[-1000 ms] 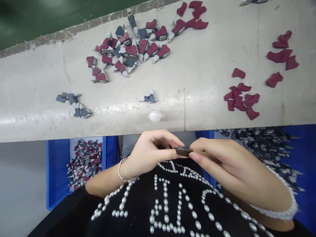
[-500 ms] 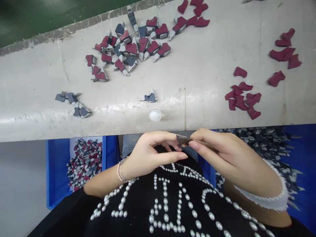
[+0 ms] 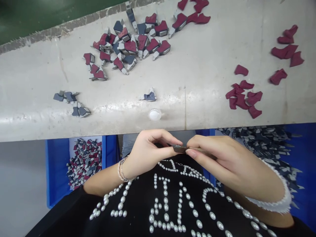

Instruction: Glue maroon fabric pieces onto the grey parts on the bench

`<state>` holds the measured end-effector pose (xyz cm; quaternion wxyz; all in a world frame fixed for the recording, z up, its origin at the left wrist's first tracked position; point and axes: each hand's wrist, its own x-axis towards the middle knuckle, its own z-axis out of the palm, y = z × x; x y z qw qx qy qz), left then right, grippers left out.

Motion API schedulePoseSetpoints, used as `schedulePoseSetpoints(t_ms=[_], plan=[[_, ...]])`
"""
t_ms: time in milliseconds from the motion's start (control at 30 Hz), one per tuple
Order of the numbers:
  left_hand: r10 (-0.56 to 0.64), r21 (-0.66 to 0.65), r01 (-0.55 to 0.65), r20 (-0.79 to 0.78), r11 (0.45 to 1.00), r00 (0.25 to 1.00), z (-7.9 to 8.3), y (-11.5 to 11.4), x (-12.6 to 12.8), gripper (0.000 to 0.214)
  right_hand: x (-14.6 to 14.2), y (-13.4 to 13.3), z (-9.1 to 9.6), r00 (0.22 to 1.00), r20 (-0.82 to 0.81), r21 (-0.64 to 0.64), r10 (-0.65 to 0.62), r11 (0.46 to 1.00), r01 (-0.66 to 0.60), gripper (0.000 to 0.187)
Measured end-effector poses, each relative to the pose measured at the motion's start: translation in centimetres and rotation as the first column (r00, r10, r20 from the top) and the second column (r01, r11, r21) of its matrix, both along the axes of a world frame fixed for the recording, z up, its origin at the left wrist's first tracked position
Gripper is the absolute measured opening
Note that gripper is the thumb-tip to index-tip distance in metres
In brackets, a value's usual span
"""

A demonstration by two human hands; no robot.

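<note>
My left hand (image 3: 150, 149) and my right hand (image 3: 219, 158) meet just below the near edge of the white worktable (image 3: 209, 56), over my black top. Both pinch one small dark flat piece (image 3: 179, 148) between thumb and fingertips. The piece lies nearly level between the two hands and most of it is hidden by my fingers. A beaded bracelet is on my left wrist.
On the table lie a pile of red-and-grey parts (image 3: 133, 42) at the back, loose red pieces (image 3: 243, 97) at the right, a few grey parts (image 3: 71, 103) at the left, one grey part (image 3: 149, 96) and a small white cap (image 3: 155, 114). Blue bins (image 3: 56, 171) of parts stand under the table on both sides.
Half a second ago my hands held the piece a little higher and tilted up; it now lies lower and level, pinched by both hands again.
</note>
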<state>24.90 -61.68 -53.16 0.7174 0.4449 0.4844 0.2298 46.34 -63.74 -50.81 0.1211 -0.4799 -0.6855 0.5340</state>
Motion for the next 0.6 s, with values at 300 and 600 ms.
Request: schedulePoseSetpoints(t_ms=[300,600], plan=[[-0.021,0.2,0.022,-0.005,0.979,1.0,-0.09,-0.05,0.02,0.02,0.09,0.06,-0.43,1.0,-0.009,0.021,-0.021,1.0,0.021,0.029],[-0.065,0.278,0.06,0.006,0.959,0.998,-0.07,0.15,-0.18,0.024,-0.41,-0.24,-0.23,0.992,-0.082,-0.015,-0.093,0.996,0.092,0.028]])
